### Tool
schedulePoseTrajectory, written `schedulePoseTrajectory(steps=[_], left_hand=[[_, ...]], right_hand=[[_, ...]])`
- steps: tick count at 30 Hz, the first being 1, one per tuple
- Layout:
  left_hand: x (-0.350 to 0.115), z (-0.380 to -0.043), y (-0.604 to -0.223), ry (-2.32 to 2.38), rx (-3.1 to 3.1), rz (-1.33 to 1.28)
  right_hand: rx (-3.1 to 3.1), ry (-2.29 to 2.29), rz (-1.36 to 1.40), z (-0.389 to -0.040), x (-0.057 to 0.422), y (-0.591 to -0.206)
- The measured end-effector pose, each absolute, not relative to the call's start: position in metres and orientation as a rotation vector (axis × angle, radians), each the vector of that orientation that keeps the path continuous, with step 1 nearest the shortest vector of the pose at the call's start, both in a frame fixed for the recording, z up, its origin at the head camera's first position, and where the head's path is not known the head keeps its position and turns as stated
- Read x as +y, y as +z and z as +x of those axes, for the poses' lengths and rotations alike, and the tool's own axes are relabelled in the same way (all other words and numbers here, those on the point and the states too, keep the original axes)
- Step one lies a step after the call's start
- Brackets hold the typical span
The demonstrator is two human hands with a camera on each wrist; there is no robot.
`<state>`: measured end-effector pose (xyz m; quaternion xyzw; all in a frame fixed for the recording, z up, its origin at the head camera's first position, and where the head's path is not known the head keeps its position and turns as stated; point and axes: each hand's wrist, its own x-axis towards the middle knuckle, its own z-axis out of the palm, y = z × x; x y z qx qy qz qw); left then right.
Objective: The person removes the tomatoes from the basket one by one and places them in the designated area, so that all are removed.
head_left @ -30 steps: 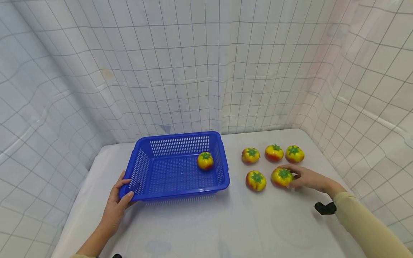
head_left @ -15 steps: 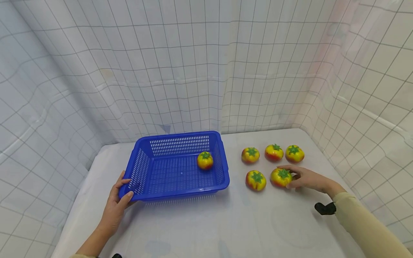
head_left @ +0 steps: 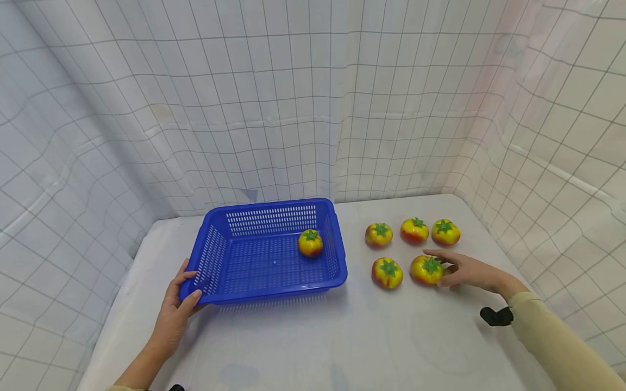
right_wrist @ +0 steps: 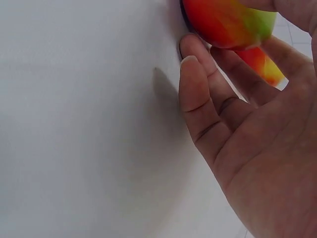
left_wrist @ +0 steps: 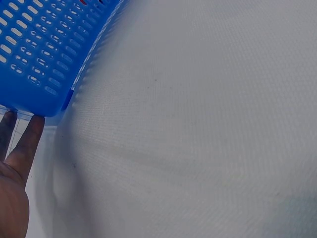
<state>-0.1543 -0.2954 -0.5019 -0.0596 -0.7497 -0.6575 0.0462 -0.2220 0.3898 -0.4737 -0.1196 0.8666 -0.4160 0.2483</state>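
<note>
At its near left corner, a blue slotted plastic basket [head_left: 274, 296] is held by my left hand [head_left: 173, 312], thumb and fingers on the rim. The left wrist view shows two fingertips against the basket's edge [left_wrist: 49, 106]. One yellow-red fruit with a green leafy cap [head_left: 310, 244] lies inside, toward the right. My right hand [head_left: 469, 273] is at the right side of a similar fruit [head_left: 425, 270] on the table, its fingers loosely bent and spread. In the right wrist view that fruit [right_wrist: 228, 25] lies beyond the fingers; contact is hard to tell.
Beside the near fruit lies another similar one [head_left: 387, 273]. Behind them stand a left fruit [head_left: 379, 235], a middle fruit [head_left: 414, 232] and a right fruit [head_left: 446, 232]. A white cloth covers the table [head_left: 313, 342]; gridded white curtains [head_left: 293, 108] enclose the back and sides.
My right hand has shifted slightly right, its thumb and fingers easing off the near fruit, which moved a little left earlier. The left hand and the basket stay almost in place.
</note>
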Motion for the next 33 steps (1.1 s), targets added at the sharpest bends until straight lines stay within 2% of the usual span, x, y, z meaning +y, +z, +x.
schedulePoseTrajectory(steps=[9, 16, 25, 33], left_hand=[[-0.298, -0.153, -0.501, -2.018, -2.274, -0.202], [-0.298, -0.153, -0.501, -2.022, -2.278, -0.193], [-0.297, -0.152, -0.502, -1.999, -2.298, -0.184], [-0.296, -0.154, -0.502, -1.974, -2.308, -0.197]], right_hand=[[2.337, -1.172, -0.32, -0.22, 0.404, -0.452], [2.413, -1.177, -0.399, -0.229, 0.396, -0.424], [2.414, -1.191, -0.553, -0.254, 0.35, -0.393], [2.395, -1.183, -0.615, -0.278, 0.284, -0.374]])
